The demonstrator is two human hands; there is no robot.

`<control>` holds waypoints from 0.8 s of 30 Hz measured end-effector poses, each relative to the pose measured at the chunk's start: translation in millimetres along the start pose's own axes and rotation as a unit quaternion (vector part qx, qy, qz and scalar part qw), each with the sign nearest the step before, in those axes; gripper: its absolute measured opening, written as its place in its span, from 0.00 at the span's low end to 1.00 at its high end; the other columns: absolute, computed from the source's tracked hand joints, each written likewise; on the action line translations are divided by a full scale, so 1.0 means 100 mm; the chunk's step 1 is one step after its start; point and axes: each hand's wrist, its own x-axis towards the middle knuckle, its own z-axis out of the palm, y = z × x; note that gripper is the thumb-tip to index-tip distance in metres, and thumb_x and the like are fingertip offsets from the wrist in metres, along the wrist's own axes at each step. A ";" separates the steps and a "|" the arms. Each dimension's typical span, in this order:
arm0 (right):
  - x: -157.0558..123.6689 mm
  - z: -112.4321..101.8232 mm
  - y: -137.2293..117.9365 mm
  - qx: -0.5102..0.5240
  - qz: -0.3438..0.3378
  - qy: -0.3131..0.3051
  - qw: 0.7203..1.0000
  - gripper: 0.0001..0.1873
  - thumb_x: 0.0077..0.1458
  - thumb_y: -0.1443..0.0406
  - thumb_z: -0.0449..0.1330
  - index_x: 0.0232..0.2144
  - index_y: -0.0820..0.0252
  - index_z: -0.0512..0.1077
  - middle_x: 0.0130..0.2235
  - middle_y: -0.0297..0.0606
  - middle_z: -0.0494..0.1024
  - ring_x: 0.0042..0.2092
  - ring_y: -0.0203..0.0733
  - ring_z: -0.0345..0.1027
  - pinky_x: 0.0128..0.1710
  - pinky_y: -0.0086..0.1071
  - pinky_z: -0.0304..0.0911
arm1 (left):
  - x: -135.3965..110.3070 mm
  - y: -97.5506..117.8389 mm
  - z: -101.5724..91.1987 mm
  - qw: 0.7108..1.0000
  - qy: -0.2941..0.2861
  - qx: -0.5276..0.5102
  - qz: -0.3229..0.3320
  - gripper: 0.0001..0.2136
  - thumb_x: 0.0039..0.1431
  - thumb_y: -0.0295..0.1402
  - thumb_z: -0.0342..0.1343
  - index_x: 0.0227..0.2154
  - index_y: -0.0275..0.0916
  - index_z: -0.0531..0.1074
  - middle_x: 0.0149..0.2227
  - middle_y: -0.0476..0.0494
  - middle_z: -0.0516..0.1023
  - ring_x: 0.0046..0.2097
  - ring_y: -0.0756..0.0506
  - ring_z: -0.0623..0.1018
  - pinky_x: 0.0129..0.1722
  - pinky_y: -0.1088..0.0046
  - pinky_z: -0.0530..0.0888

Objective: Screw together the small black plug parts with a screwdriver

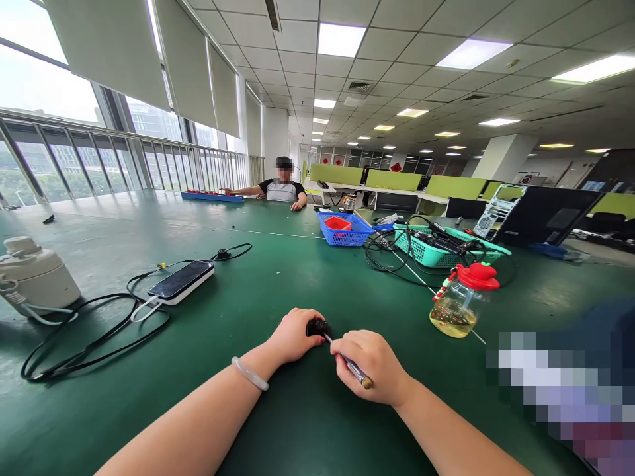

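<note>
Closed on their things, both hands rest on the table (278, 264). The right hand (374, 373) pinches a thin tool (357, 371), and the left hand (292, 337) wraps a small black part (316, 326) lying just before the person. The tool's tip touches the part.

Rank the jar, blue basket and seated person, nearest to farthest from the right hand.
1. The jar, just to the right of the right hand.
2. The blue basket, mid-table, beyond the hands.
3. The seated person, at the table's far edge.
</note>
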 end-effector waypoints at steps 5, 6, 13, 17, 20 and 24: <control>-0.01 -0.01 0.02 -0.006 0.003 0.007 1.000 0.07 0.51 0.72 0.51 0.31 0.57 0.66 0.24 0.31 0.69 0.25 0.35 0.61 0.27 0.30 0.54 | 0.00 -0.01 0.00 1.000 -0.002 -0.001 0.000 0.16 0.49 0.35 0.62 0.43 0.45 0.74 0.43 0.47 0.78 0.50 0.41 0.73 0.52 0.64 0.69; -0.02 0.00 0.03 -0.008 0.003 0.006 1.000 0.07 0.51 0.72 0.51 0.31 0.57 0.66 0.24 0.31 0.69 0.25 0.35 0.61 0.27 0.30 0.54 | 0.00 -0.01 0.00 1.000 -0.002 0.000 0.001 0.16 0.49 0.35 0.62 0.43 0.45 0.74 0.43 0.47 0.78 0.50 0.41 0.73 0.52 0.64 0.69; -0.04 0.02 0.11 0.044 0.049 0.003 0.998 0.07 0.52 0.71 0.52 0.32 0.57 0.68 0.25 0.32 0.71 0.26 0.35 0.62 0.28 0.29 0.57 | 0.00 0.00 -0.01 1.000 -0.007 -0.001 -0.002 0.16 0.49 0.35 0.61 0.44 0.44 0.74 0.44 0.46 0.78 0.50 0.40 0.72 0.52 0.63 0.69; -0.05 0.05 0.15 0.117 0.129 0.006 0.985 0.07 0.54 0.70 0.53 0.33 0.57 0.69 0.26 0.33 0.72 0.26 0.35 0.64 0.28 0.29 0.60 | 0.00 0.00 -0.01 1.000 -0.009 -0.002 -0.003 0.16 0.50 0.35 0.61 0.43 0.44 0.74 0.45 0.46 0.78 0.51 0.40 0.72 0.52 0.63 0.68; -0.06 0.07 0.20 0.199 0.233 0.023 0.952 0.05 0.55 0.65 0.55 0.30 0.57 0.70 0.24 0.31 0.68 0.24 0.34 0.61 0.24 0.27 0.58 | 0.00 0.01 -0.02 1.000 -0.009 -0.003 -0.008 0.16 0.49 0.36 0.62 0.44 0.45 0.74 0.45 0.46 0.77 0.51 0.40 0.72 0.52 0.63 0.69; -0.09 0.10 0.29 0.318 0.323 0.034 0.891 0.11 0.55 0.57 0.57 0.26 0.58 0.68 0.22 0.29 0.64 0.22 0.33 0.57 0.21 0.27 0.56 | 0.00 0.02 -0.03 1.000 -0.013 -0.004 -0.018 0.17 0.49 0.37 0.62 0.44 0.45 0.74 0.44 0.45 0.77 0.51 0.40 0.72 0.51 0.63 0.69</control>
